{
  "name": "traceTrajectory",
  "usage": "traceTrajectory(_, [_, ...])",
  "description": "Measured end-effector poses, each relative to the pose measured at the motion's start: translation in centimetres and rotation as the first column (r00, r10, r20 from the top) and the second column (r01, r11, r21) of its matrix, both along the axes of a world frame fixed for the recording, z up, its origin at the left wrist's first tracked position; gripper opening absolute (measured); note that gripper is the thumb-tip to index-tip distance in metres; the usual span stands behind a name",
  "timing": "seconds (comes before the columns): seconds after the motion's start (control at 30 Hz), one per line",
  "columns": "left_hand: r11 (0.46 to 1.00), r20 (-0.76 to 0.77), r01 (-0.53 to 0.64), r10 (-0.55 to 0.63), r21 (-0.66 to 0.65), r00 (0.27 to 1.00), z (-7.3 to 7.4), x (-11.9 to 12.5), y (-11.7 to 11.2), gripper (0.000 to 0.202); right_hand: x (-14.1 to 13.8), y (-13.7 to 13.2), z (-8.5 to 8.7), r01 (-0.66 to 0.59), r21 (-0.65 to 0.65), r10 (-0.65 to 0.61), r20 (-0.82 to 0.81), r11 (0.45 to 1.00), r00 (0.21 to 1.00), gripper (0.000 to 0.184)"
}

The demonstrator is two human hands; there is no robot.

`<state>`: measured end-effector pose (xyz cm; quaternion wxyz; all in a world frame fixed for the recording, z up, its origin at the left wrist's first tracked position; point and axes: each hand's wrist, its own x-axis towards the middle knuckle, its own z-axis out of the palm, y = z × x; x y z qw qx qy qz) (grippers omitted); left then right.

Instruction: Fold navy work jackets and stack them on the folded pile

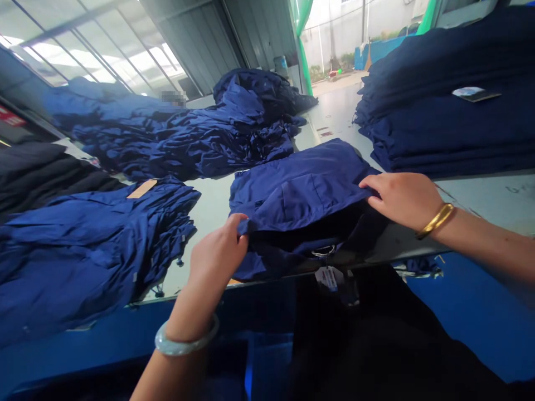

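Observation:
A navy blue garment (301, 189), perhaps a jacket, lies folded on the table before me, its near edge lifted so that a dark gap shows beneath. My left hand (221, 245) pinches the left corner of that edge between thumb and fingers. At the other end, my right hand (395, 195) grips the same edge. A paper tag (330, 277) on a loop hangs from the garment over the table's front edge. The kind of garment cannot be made out for certain. A pocket-like panel shows on its upper face.
Blue garments (83, 239) with a tan card (142, 189) on top lie at the left. Behind is a long heap of blue clothing (188, 133). A tall folded stack (451, 122) stands at right on the pale table (501, 203). Black folded cloth (37, 172) sits far left.

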<state>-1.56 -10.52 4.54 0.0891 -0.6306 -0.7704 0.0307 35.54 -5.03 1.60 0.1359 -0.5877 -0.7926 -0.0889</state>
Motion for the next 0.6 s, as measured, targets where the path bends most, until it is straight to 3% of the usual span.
traceTrajectory(0.13, [0.997,0.078,0.069,-0.067,-0.023,0.995,-0.4,-0.3,0.0,0.062,0.2,0.3,-0.5,-0.024,-0.092,0.027,0.034,0.995,0.999,0.042])
traceTrajectory(0.27, [0.994,0.205,0.044,-0.063,0.095,0.977,-0.5,-1.7,0.3,0.056,0.8,-0.2,-0.4,-0.072,0.028,0.07,0.054,0.997,0.996,0.038])
traceTrajectory(0.37, [0.988,0.261,0.139,-0.115,-0.073,0.958,-0.7,-3.0,0.2,0.054,1.3,-0.8,-0.9,-0.162,-0.046,0.164,0.051,0.986,0.985,0.03])
traceTrajectory(0.43, [0.941,0.369,0.266,-0.176,-0.209,0.913,-0.7,-4.0,0.1,0.059,1.8,-0.4,-1.4,-0.229,-0.162,0.229,-0.02,0.96,0.973,0.034])
traceTrajectory(0.47, [0.928,0.422,0.308,-0.198,-0.211,0.885,-0.7,-4.5,0.3,0.061,2.0,0.2,-1.7,-0.257,-0.204,0.248,-0.068,0.945,0.966,0.039])
traceTrajectory(0.53, [0.952,0.458,0.289,-0.211,-0.106,0.863,-0.6,-5.1,1.2,0.064,2.3,2.1,-2.1,-0.267,-0.222,0.232,-0.172,0.938,0.957,0.048])
traceTrajectory(0.6, [0.982,0.428,0.185,-0.177,0.022,0.886,-0.7,-4.8,3.0,0.065,1.7,4.6,-2.4,-0.218,-0.227,0.146,-0.297,0.949,0.944,0.05])
